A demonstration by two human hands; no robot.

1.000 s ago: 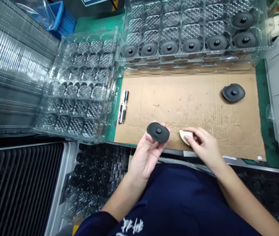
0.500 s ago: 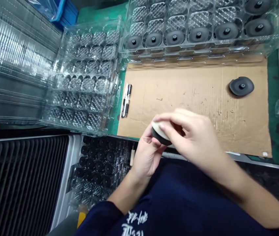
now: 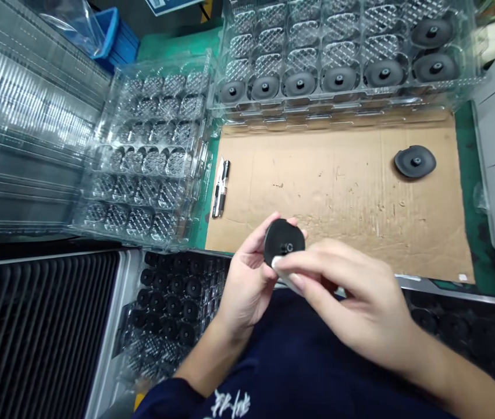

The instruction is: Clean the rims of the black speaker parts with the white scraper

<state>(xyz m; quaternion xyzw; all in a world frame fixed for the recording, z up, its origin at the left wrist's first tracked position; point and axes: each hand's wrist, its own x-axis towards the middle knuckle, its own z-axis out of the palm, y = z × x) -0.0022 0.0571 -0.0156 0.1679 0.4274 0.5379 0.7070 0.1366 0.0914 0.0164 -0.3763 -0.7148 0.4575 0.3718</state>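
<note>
My left hand (image 3: 247, 285) is closed around a round black plastic part (image 3: 278, 235) at its edge, above the front of the cardboard. The part's flat face, with a small raised detail near its middle, points up at me. Between the thumb and index finger of my right hand (image 3: 356, 297) is a small white pad (image 3: 276, 262), mostly covered by the fingers; whether it is cloth or foam I cannot tell. It touches the near edge of the black part. Another dark, dished part (image 3: 415, 162) with a central stub lies on the cardboard to the right.
The cardboard sheet (image 3: 303, 157) covers the green table. A clear tray (image 3: 282, 96) with several dark parts in its front row stands behind it. More clear trays (image 3: 142, 169) stand left, beside a knife and pen (image 3: 221, 189). A blue bin (image 3: 118, 41) is behind.
The black part has turned so its flat face shows. My right hand has moved down with the white pad, from lying over the part to its near edge. The view has shifted slightly.
</note>
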